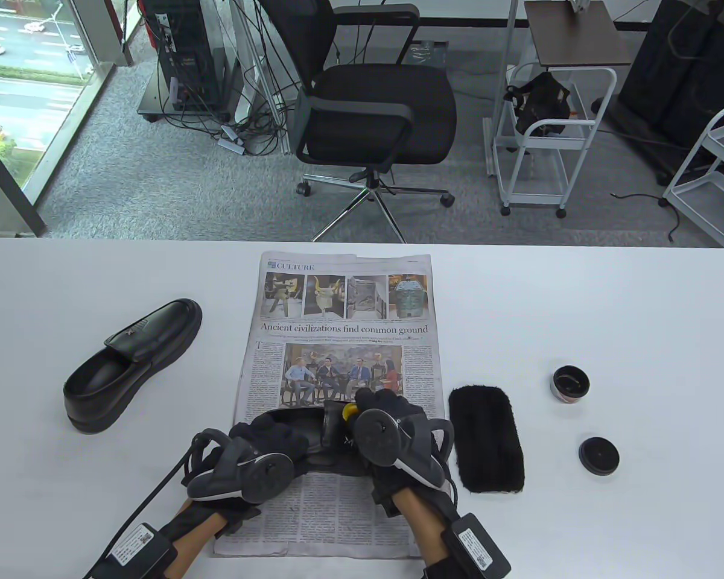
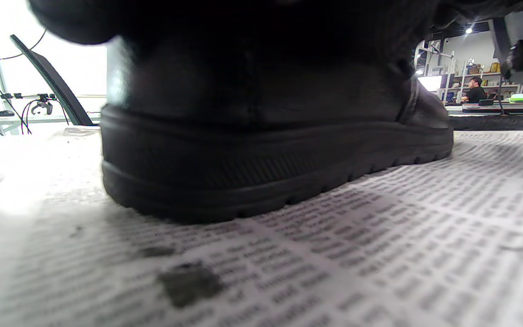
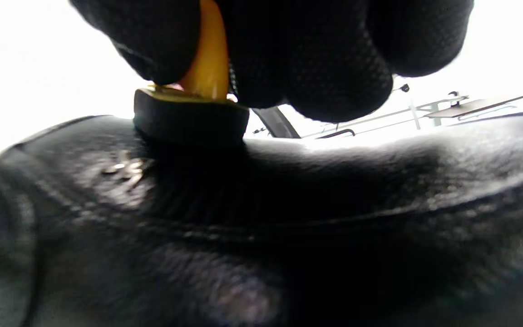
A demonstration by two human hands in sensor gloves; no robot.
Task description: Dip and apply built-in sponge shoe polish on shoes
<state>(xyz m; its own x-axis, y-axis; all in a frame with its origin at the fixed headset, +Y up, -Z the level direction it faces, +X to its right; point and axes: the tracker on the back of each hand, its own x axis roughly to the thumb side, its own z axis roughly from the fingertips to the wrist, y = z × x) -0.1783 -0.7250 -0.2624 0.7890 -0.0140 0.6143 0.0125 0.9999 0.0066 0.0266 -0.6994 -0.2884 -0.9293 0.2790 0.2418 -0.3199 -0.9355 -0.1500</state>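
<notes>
The table view looks down from high up, far back. The left wrist view sits low on the newspaper [image 2: 379, 236], very near the shoe [image 2: 261, 150]. The right wrist view looks along that shoe's top [image 3: 288, 236], very close.

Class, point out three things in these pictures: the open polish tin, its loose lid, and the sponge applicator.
open polish tin [image 1: 571, 385], table view, on its dark inside.
loose lid [image 1: 598, 455], table view, on its flat top.
sponge applicator [image 3: 191, 121], right wrist view, on its black sponge pad.
</notes>
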